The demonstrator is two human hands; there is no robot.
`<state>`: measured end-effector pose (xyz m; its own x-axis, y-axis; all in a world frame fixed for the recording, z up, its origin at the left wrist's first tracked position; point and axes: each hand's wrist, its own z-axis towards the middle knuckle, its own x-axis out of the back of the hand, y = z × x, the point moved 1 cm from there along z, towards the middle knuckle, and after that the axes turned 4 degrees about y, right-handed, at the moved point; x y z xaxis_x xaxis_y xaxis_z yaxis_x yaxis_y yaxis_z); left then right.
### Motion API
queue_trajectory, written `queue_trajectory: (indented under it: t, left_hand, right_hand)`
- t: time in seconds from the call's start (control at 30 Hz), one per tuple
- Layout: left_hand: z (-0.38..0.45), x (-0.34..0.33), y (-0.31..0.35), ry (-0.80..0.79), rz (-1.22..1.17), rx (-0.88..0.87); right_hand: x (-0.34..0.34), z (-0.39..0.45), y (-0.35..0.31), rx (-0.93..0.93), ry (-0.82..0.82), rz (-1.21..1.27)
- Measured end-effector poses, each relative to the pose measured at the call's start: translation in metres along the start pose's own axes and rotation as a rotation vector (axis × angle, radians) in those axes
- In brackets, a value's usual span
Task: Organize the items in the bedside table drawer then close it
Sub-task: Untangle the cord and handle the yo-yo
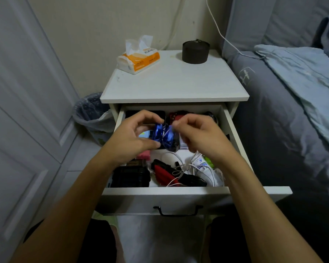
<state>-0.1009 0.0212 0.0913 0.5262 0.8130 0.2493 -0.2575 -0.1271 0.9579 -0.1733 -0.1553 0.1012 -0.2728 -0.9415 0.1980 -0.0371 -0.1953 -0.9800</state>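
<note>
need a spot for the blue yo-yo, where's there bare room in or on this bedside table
The tabletop is widest open: its whole front half, before the tissue pack and dark round container. In the drawer, only a small white patch shows beside the white cable; the rest is crowded.

A tissue pack lies at the back left corner of the nightstand top, a dark round tin near its back right. A bin stands left, a bed right.
</note>
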Motion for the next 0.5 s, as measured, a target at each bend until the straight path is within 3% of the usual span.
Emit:
queue_trajectory:
  t: [0.1, 0.2, 0.27, 0.37, 0.5]
  left_hand:
    - [-0.003, 0.001, 0.002, -0.035, -0.092, -0.007]
    - [-0.003, 0.003, 0.000, 0.018, -0.258, 0.027]
    - [0.000, 0.004, 0.000, 0.090, -0.238, 0.037]
    - [0.002, 0.005, 0.001, 0.108, -0.043, 0.026]
    - [-0.002, 0.005, 0.002, -0.014, 0.013, 0.080]
  right_hand:
    - [0.003, 0.013, 0.013, 0.004, 0.170, -0.153]
    - [-0.005, 0.012, 0.026, -0.042, -0.033, -0.458]
    - [-0.011, 0.007, 0.025, 0.008, -0.183, -0.562]
    - [-0.013, -0.002, 0.012, 0.080, -0.257, -0.381]
    - [-0.003, 0.002, 0.004, 0.067, 0.029, -0.064]
